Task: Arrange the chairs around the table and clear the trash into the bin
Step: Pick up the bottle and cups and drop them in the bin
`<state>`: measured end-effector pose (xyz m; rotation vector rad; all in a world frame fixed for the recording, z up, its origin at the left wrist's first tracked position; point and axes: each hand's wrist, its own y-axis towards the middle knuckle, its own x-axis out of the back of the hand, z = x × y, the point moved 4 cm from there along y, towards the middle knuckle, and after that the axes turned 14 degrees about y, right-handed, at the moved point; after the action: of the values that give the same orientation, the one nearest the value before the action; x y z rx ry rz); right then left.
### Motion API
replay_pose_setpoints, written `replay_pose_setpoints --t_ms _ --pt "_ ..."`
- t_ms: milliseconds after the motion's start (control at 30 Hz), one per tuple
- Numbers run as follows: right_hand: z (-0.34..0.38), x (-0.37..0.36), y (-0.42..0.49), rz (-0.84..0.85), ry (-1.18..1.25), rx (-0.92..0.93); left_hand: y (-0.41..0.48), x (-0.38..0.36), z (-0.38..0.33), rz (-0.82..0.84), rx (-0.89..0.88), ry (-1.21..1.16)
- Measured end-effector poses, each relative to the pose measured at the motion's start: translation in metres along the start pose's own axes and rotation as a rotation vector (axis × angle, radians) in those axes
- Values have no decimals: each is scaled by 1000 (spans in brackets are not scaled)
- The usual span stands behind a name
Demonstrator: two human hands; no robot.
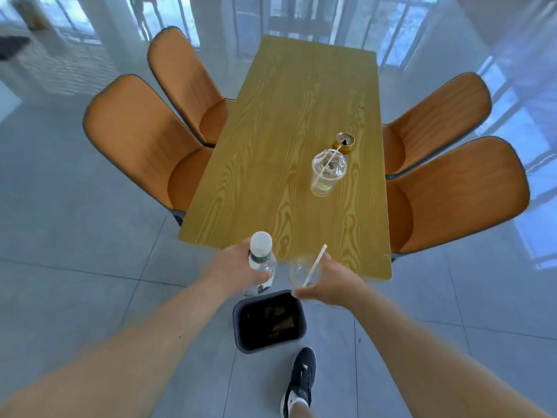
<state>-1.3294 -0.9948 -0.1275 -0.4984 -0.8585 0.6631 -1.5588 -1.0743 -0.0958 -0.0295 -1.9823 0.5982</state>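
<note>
Holding trash over the bin

Gripping a plastic bottle [261,260], the left hand [229,268] hovers beside the right hand [330,285], which holds a clear cup [301,268] with straw above the dark bin [238,315]; a can [344,143] and another cup [327,173] stand on the bench [271,146]

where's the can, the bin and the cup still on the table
can [344,143], head view, on its gold rim
bin [238,312], head view, on its left rim
cup [324,179], head view, on its clear side wall
</note>
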Motion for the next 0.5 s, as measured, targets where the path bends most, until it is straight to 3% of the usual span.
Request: replay_pose_setpoints --t_ms 267,500 --pt "12 -16 -108 -309 160 134 -100 46 16 -222 -122 -101" --pt "17 -35 -124 -332 143 231 -113 30 21 -252 -99 -22"
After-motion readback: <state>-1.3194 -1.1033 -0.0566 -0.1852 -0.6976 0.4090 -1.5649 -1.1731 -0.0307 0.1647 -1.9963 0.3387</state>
